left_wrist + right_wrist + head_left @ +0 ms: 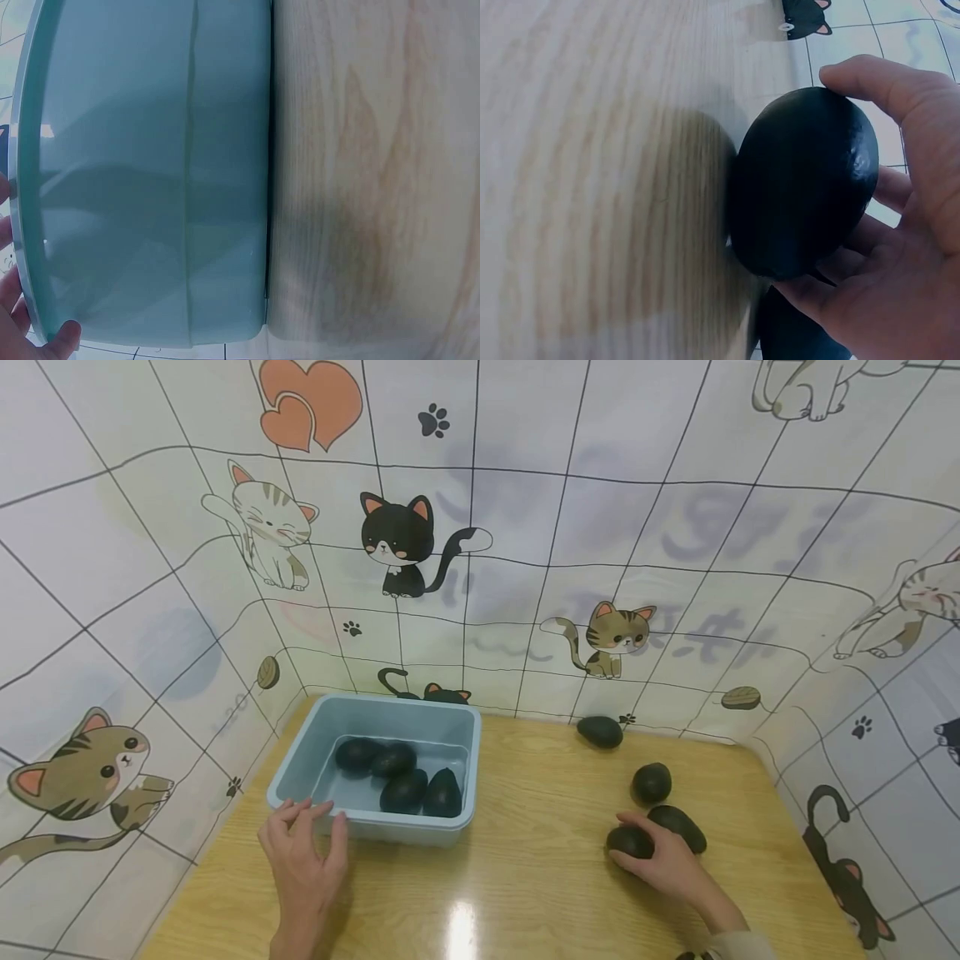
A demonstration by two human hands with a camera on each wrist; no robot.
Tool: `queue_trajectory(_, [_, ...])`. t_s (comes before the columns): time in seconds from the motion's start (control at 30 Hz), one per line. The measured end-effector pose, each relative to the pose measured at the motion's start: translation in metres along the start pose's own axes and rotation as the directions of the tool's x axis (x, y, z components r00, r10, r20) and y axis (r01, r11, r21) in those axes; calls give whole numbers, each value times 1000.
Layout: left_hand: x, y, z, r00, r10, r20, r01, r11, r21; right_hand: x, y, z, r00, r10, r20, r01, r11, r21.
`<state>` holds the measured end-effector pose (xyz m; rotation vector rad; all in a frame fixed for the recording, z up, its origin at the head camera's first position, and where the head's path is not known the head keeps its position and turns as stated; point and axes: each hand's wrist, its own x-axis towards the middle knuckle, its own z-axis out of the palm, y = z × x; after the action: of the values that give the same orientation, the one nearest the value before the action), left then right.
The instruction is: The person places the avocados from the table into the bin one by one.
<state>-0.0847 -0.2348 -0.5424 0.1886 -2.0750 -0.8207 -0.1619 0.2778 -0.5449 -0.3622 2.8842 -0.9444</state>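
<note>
My right hand [667, 860] holds a dark green avocado [630, 842] between thumb and fingers. In the right wrist view, that avocado [802, 184] sits close over the wooden tabletop, the thumb on one end. Another avocado [678, 828] lies just behind the hand, and a rounder one [651, 783] is a little farther back. My left hand [307, 856] rests its spread, relaxed fingers at the front-left rim of a blue-grey plastic bin [375, 820]. Several avocados [403, 791] lie inside the bin. From the left wrist, the bin's outer wall [150, 187] shows with fingertips at its rim.
One more avocado [599, 732] lies at the back of the wooden table [525, 860], near the wall. Wall covering with cat drawings [517, 527] encloses the table at the back and both sides. The bin stands at the left, close to the back wall.
</note>
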Motion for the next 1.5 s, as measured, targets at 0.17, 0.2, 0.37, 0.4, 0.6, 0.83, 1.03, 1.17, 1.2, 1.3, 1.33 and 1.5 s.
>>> queue_trajectory(0.17, [-1, 1, 0, 1000, -12, -1, 12, 1000, -1, -6, 4, 0, 999, 25, 42, -26, 1000, 8])
queue_trajectory(0.2, [-1, 1, -1, 1000, -15, 2, 15, 1000, 0, -6, 5, 0, 998, 35, 51, -36, 999, 8])
queue_trajectory(0.37, [0, 1, 0, 1000, -11, 0, 11, 1000, 0, -8, 7, -1, 995, 66, 74, -67, 998, 15])
queue_trajectory(0.4, [0, 0, 0, 1000, -11, 2, 11, 1000, 0, -8, 7, -1, 995, 66, 75, -67, 998, 15])
queue_trajectory(0.6, [-2, -1, 0, 1000, -22, 19, 22, 1000, 1, -10, 7, -2, 994, 66, 82, -66, 998, 3])
queue_trajectory(0.83, [-4, 0, 0, 1000, -16, 13, 16, 1000, 3, -9, 4, -1, 995, 70, 68, -70, 998, -6])
queue_trajectory(1.03, [-2, 1, -1, 1000, -8, 6, 8, 1000, 9, -1, -4, -3, 999, 28, 41, -27, 1000, -7])
queue_trajectory(1.17, [-1, 2, -2, 1000, -12, 3, 12, 1000, 6, 4, -13, -5, 999, 5, 38, -5, 1000, -14])
queue_trajectory(1.2, [-1, 2, -2, 1000, -12, 2, 12, 1000, 3, 5, -15, -6, 999, 2, 37, -1, 1000, -21])
queue_trajectory(1.3, [-1, 1, -2, 1000, -17, 4, 17, 1000, -1, 9, -21, -9, 999, -5, 42, 6, 1000, -28])
queue_trajectory(1.33, [-1, 1, -2, 1000, -15, 3, 15, 1000, -2, 10, -23, -10, 999, -8, 42, 9, 1000, -30])
queue_trajectory(1.5, [0, -1, -1, 1000, -1, 0, 1, 1000, -6, 18, -28, -15, 999, -20, 45, 20, 1000, 8])
